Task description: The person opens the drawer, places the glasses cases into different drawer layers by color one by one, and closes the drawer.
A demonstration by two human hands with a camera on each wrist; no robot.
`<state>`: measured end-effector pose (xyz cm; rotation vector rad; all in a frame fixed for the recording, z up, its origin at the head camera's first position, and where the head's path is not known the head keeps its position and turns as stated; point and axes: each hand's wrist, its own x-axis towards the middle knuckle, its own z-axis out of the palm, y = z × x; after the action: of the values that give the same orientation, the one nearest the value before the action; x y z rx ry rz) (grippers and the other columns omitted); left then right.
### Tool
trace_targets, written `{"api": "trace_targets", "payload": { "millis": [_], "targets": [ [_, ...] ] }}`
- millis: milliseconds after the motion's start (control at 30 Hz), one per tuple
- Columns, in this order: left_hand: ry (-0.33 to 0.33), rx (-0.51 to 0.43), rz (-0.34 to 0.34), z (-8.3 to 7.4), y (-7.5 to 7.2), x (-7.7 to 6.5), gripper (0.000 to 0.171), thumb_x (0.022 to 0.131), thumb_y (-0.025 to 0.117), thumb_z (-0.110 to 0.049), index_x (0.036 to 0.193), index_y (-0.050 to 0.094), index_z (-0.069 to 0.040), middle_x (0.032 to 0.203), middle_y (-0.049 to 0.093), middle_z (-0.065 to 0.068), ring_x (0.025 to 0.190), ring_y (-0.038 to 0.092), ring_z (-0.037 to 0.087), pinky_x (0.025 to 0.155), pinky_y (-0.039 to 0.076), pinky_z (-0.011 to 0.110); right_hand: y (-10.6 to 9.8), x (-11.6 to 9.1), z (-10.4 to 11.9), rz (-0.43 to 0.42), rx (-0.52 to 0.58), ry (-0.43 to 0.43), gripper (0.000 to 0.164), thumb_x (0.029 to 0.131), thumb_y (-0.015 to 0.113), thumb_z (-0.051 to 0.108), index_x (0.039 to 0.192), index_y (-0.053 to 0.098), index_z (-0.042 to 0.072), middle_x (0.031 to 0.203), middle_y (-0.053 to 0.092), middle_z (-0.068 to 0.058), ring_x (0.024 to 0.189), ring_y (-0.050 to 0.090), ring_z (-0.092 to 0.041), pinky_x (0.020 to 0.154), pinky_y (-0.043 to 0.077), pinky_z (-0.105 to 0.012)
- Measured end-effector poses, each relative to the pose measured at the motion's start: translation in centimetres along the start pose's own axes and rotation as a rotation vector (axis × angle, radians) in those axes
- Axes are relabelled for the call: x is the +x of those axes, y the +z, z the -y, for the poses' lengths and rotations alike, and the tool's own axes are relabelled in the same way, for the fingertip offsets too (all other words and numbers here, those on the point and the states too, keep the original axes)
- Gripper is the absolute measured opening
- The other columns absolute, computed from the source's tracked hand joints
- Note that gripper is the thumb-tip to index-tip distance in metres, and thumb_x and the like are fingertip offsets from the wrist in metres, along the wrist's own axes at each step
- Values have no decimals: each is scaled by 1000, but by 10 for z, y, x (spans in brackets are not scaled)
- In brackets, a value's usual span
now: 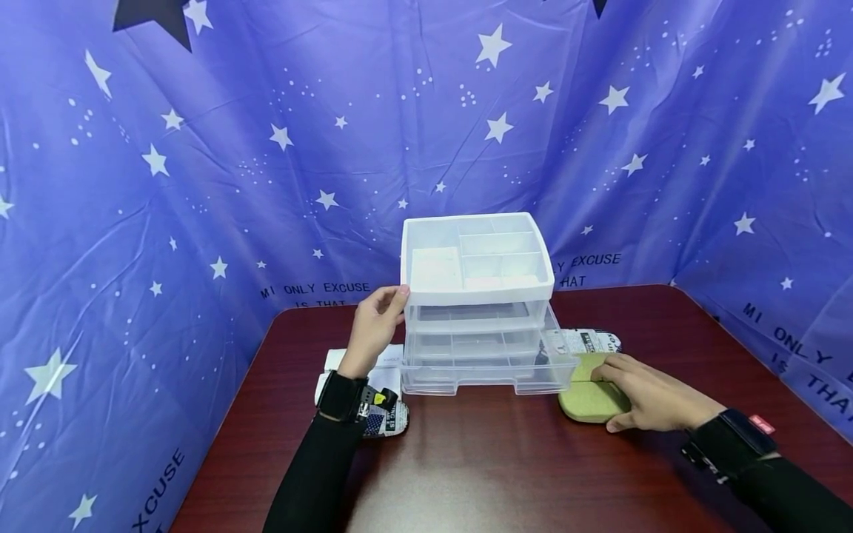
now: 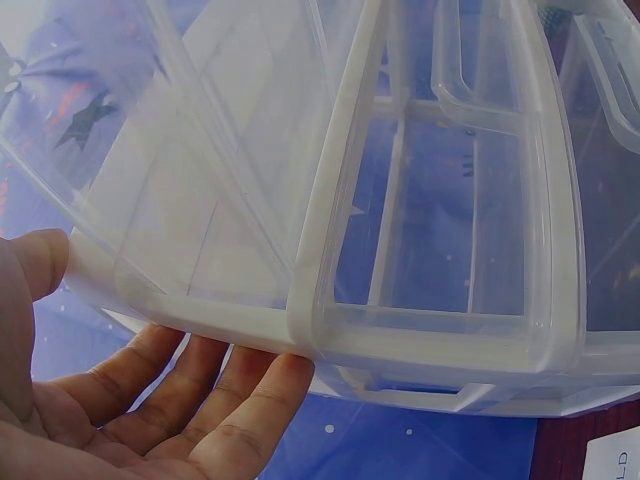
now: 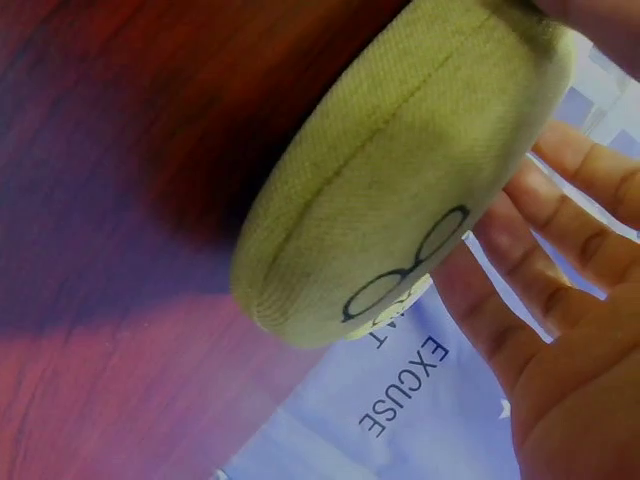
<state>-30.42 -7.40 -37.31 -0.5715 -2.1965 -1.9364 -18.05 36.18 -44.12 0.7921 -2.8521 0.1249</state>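
Note:
A white-framed clear plastic drawer organizer [image 1: 476, 296] stands on the table, with a divided tray on top. Its lowest drawer [image 1: 489, 377] is pulled out toward me. My left hand [image 1: 375, 326] grips the left side of the top tray; in the left wrist view the fingers lie under the rim [image 2: 230, 318] and the thumb is on its other side. To the right of the organizer, my right hand [image 1: 649, 392] holds a green fabric glasses case [image 1: 589, 407] between thumb and fingers. A black glasses outline is printed on the case [image 3: 340, 220] in the right wrist view.
A newspaper-print item [image 1: 593, 340] lies behind the green case. Left of the organizer are white items [image 1: 389, 377] and another newspaper-print piece [image 1: 393, 420], partly behind my left wrist. A blue starry curtain [image 1: 373, 148] surrounds the dark red table [image 1: 466, 466].

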Motion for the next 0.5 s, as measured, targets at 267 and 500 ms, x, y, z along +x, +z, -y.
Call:
{"api": "trace_targets", "payload": {
  "millis": [267, 500],
  "targets": [
    [15, -15, -6, 1, 1, 1, 54, 94, 59, -51, 121, 63, -5, 116, 63, 10, 106, 61, 20, 88, 54, 34, -5, 0, 0, 40, 13, -9, 66, 56, 91, 40, 107, 59, 13, 107, 49, 6, 100, 46, -12, 84, 47, -37],
    [6, -4, 5, 0, -1, 0, 50, 97, 58, -44, 124, 61, -2, 118, 62, 13, 108, 60, 21, 87, 54, 30, -5, 1, 2, 62, 26, 0, 66, 56, 91, 39, 106, 55, 17, 106, 45, 7, 96, 45, -10, 78, 48, -32]
  ]
}}
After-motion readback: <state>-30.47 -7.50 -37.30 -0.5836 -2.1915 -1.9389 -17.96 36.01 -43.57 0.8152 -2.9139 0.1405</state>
